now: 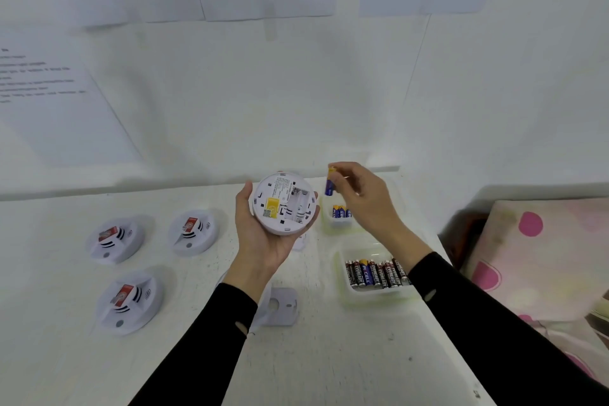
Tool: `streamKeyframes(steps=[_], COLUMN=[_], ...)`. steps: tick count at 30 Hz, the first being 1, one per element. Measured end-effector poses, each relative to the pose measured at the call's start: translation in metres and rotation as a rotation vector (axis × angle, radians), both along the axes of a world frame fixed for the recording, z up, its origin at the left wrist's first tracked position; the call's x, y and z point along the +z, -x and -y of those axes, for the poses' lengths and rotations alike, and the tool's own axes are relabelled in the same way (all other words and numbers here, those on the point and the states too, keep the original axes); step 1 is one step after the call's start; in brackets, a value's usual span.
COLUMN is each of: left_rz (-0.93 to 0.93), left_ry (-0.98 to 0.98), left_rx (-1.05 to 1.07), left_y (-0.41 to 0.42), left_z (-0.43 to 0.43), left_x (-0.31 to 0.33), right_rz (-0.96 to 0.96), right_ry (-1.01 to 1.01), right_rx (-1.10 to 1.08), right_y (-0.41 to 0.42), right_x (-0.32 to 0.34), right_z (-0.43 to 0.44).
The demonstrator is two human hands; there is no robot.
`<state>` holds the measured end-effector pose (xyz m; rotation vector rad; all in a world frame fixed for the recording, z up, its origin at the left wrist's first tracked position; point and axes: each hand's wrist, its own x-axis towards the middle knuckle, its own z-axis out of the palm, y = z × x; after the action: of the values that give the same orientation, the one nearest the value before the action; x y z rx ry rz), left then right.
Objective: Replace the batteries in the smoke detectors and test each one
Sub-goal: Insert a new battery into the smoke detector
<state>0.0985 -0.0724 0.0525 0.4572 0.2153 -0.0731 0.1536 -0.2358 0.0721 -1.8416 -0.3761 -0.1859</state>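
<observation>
My left hand [260, 241] grips a round white smoke detector [284, 204] above the table, its back turned up. A yellow label and an open battery bay show on that back. My right hand [365, 201] pinches a blue and gold battery [330, 182] upright, just right of the detector. Three more white smoke detectors lie face up at the left [113, 242] [192, 231] [130, 301]. A small white tray [329, 224] behind my right hand holds blue batteries [341, 212]. A larger white tray [342, 270] holds several dark red and blue batteries [375, 273].
A white mounting plate [281, 305] lies on the white table [329, 356] between my forearms. Printed sheets hang on the white wall [263, 92] behind. A pink-patterned cushion [534, 257] sits off the table's right edge.
</observation>
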Motion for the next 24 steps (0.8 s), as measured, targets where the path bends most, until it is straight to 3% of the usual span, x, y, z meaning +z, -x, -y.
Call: streamKeyframes(steps=[4, 10, 14, 24], left_rz=[0.027, 0.027, 0.015, 0.029], left_ry=[0.032, 0.033, 0.043, -0.013], left_rx=[-0.023, -0.043, -0.034, -0.016], left_y=[0.001, 0.003, 0.003, 0.000], left_z=[-0.004, -0.009, -0.013, -0.029], left_x=[0.001, 0.004, 0.005, 0.002], right_rz=[-0.123, -0.385, -0.359, -0.389], right_ry=[-0.022, 0.404, 0.606, 0.780], right_rx=[-0.198, -0.217, -0.159, -0.100], right_y=[-0.029, -0.059, -0.065, -0.072], right_x=[-0.014, -0.042, -0.049, -0.049], right_z=[0.021, 0.047, 0.046, 0.030])
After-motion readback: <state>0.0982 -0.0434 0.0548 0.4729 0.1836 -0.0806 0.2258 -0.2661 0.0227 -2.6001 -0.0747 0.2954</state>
